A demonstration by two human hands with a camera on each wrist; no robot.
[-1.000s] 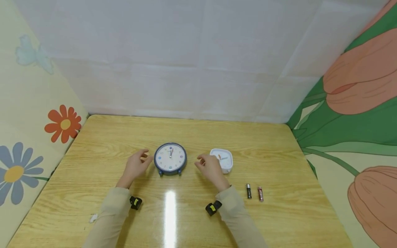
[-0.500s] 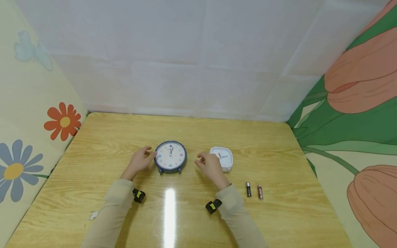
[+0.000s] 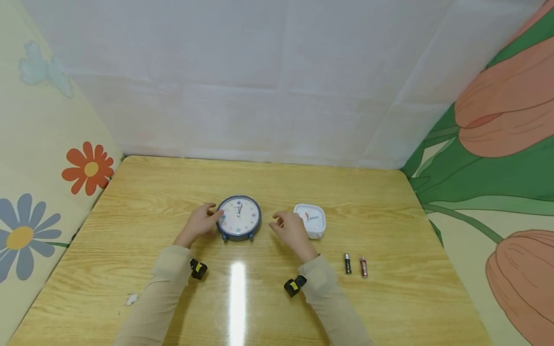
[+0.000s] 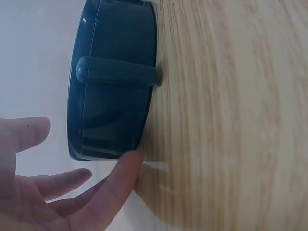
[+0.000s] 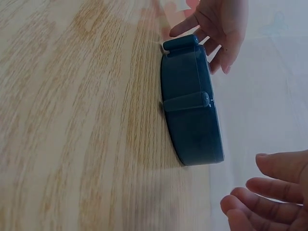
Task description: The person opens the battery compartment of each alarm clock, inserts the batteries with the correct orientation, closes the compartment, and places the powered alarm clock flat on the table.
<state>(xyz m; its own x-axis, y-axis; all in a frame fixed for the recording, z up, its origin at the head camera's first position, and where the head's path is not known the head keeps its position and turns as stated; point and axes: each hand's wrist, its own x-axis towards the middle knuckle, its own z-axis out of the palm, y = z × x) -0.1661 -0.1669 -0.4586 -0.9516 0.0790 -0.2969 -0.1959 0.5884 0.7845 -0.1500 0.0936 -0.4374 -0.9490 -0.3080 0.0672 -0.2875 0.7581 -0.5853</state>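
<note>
A round clock point(image 3: 238, 221) with a dark blue rim and two stub feet lies face up on the wooden table. My left hand point(image 3: 200, 223) is at its left edge, thumb over the rim; in the left wrist view one fingertip point(image 4: 130, 159) meets the clock's lower side point(image 4: 115, 110), the other fingers loosely bent. To the clock's right hovers my right hand point(image 3: 291, 231), fingers relaxed and apart from it, holding nothing. In the right wrist view the blue clock point(image 5: 190, 106) sits between both hands. A small white square clock point(image 3: 313, 221) lies just beyond my right hand, partly covered by it.
Two batteries, one black point(image 3: 347, 264) and one red point(image 3: 363, 267), lie on the table at the right. A white scrap point(image 3: 132, 299) is near my left sleeve. A white sheet point(image 3: 259, 86) hangs behind the table, and painted panels point(image 3: 489, 144) stand at the sides.
My left hand has moved right, from beside the round clock up to its left edge. My right hand has barely shifted. The clocks and batteries keep their places.
</note>
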